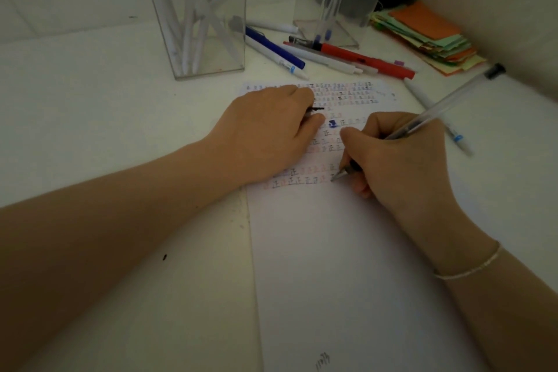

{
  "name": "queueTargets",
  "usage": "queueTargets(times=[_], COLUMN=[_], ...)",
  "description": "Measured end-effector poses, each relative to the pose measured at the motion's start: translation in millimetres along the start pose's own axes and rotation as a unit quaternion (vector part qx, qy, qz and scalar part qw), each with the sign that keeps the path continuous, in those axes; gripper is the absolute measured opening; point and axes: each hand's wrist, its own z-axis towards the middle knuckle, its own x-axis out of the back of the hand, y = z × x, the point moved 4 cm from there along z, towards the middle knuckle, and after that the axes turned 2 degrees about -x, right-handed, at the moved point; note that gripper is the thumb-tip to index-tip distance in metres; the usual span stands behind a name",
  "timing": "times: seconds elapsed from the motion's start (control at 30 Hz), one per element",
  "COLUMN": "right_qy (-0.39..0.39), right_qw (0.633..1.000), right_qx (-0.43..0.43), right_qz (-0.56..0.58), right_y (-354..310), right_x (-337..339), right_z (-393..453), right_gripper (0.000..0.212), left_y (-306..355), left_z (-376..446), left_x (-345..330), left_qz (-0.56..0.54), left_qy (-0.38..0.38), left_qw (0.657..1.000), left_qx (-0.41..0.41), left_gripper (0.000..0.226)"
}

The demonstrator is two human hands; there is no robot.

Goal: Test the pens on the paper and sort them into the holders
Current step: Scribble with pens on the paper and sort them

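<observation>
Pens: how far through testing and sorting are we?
Done: several pens stand in the left holder, a few in the right holder; rows of marks fill the paper. In hand: right hand writes with a clear pen. Left: loose pens behind the paper.

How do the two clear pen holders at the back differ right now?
The left holder stands nearer the paper and holds a crowd of mostly white pens leaning against each other. The right holder stands farther back and holds only a couple of pens with blue ends. Both are tall, transparent and upright.

White table (90, 106) carries paper (332, 266), two clear holders (211, 48), loose pens (347, 59), coloured notes (431, 36)
</observation>
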Motion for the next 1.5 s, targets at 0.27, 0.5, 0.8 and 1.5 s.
queueTargets(times=[0.27, 0.5, 0.8, 1.5], right_qy=[-0.002, -0.016, -0.034, -0.003], right_qw=[0.991, 0.86, 0.908, 0.913], right_qx=[-0.033, -0.136, -0.095, -0.127], right_qz=[0.132, 0.492, 0.406, 0.388], right_y=[2, 1, -2, 2], right_x=[9, 17, 14, 19], right_z=[5, 9, 7, 7], right_gripper=[0.033, 0.022, 0.019, 0.037], left_y=[6, 0, 0, 2], left_z=[-3, -4, 0, -6], left_x=[13, 13, 14, 22], left_qz=[-0.122, -0.321, -0.297, -0.27], left_qy=[0.036, -0.012, 0.01, 0.022], left_qw=[0.992, 0.947, 0.954, 0.962], left_qx=[-0.008, 0.009, -0.033, 0.015], left_gripper=[0.029, 0.021, 0.023, 0.031])
